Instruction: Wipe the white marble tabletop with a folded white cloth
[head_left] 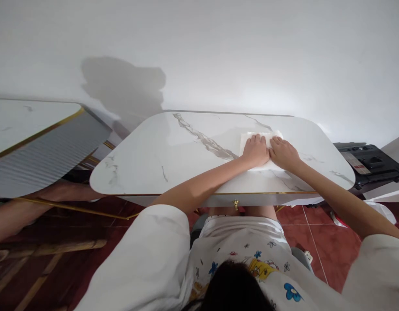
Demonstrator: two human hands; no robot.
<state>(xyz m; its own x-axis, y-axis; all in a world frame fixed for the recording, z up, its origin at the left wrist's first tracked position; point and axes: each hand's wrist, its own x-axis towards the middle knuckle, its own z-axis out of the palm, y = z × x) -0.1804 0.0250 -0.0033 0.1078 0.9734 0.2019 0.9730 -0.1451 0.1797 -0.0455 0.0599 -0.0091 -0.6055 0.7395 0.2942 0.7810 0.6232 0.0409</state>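
A white marble-patterned table top (141,160) with gold trim spans the middle of the head view. On its right half lies a folded white cloth or tissue (246,140). My left hand (256,150) presses on the cloth, palm down, its fingers lying flat and pointing away from me. Close beside it, my right hand (283,153) lies flat on the cloth's right part, fingers angled to the left. The two hands touch or nearly touch at the thumbs. Part of the cloth is hidden under both hands.
Another marble-topped table (33,125) with a ribbed grey side stands at the left, a person's leg (69,191) below it. A black case (374,162) is at the right. Behind the table rises a white wall (212,52). A small gold knob (236,204) sticks out in front.
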